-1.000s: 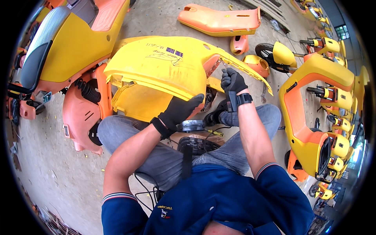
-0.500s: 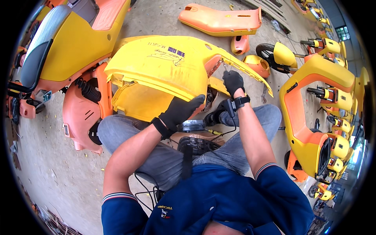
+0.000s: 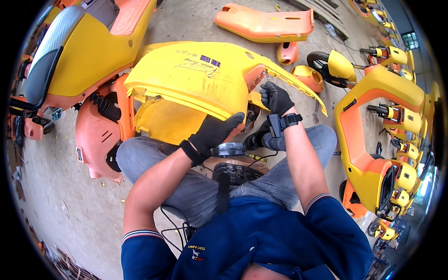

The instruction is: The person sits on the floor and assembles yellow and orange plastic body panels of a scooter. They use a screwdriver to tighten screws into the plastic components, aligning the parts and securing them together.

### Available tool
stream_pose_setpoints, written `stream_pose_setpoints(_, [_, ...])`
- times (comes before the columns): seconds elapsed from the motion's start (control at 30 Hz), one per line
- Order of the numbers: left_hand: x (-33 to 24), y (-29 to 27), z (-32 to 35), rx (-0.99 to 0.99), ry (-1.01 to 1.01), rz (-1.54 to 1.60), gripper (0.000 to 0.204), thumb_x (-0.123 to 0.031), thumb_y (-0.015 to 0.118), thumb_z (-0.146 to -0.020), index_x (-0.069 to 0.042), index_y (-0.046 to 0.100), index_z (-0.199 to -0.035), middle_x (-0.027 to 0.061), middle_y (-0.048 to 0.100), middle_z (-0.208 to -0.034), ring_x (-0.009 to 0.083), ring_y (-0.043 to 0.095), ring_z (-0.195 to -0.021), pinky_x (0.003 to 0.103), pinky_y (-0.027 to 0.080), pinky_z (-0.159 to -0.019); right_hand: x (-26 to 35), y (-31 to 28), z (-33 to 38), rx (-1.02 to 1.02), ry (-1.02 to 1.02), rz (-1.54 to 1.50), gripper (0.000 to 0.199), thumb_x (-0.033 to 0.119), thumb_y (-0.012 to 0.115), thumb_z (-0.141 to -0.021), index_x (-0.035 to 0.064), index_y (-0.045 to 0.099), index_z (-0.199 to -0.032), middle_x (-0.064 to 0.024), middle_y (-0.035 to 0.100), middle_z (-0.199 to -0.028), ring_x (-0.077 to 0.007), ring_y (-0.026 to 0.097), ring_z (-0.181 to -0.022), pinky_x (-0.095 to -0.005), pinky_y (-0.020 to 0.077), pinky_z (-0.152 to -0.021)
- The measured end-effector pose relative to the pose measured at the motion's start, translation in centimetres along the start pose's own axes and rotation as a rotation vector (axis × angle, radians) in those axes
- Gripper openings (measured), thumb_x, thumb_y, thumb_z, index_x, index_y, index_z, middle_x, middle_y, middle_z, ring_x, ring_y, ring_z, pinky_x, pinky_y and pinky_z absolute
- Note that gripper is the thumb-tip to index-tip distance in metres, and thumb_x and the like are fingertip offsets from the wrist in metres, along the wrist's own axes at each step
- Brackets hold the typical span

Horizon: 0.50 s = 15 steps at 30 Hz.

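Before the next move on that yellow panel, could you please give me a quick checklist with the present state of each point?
1. Left hand steadies the yellow panel, gloved palm on its lower edge: ok.
2. Right hand at the panel's orange inner edge, fist closed: ok.
3. What the right hand grips: cannot tell, too small.
4. Panel rests over the lap, tilted: ok.
5. Both gloves on: ok.
6. Black round part between the knees, apart from both hands: ok.
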State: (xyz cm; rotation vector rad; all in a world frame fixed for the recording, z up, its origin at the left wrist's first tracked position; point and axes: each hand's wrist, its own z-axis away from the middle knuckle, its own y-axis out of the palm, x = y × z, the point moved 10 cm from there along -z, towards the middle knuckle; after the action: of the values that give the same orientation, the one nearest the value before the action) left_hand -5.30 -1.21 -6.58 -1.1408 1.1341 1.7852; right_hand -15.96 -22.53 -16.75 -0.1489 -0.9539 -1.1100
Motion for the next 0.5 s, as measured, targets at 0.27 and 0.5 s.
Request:
stream_pose_setpoints(0.27, [-0.9, -0.3, 0.4, -0.01, -0.005, -0.085, 0.041, -0.018, 0.069, -0.087, -0.001, 0.056, -0.122, 0.0052, 0.064, -0.11, 0.014, 0.06, -0.095, 0.029, 0.049, -0.082, 0.5, -1.4, -3.9, 0.072, -0.011, -0.124, 0.039, 0.04, 0.044, -0.1, 0.0033, 0.057, -0.097, -0.0071, 0.064, -0.08, -0.0164, 0.061, -0.065, -0.0276, 0.0545, -0.059])
stream_pose_setpoints(0.5, [-1.3, -0.6, 0.3, -0.098, -0.014, -0.001, 0.026, -0.021, 0.069, -0.088, -0.001, 0.064, -0.105, 0.005, 0.067, -0.092, 0.0142, 0.062, -0.082, 0.03, 0.05, -0.073, 1.2, -1.3, -5.3, 0.091, -0.009, -0.145, 0.027, 0.029, 0.046, -0.101, 0.0052, 0.057, -0.097, -0.0008, 0.058, -0.077, -0.0092, 0.052, -0.062, -0.0201, 0.0453, -0.053])
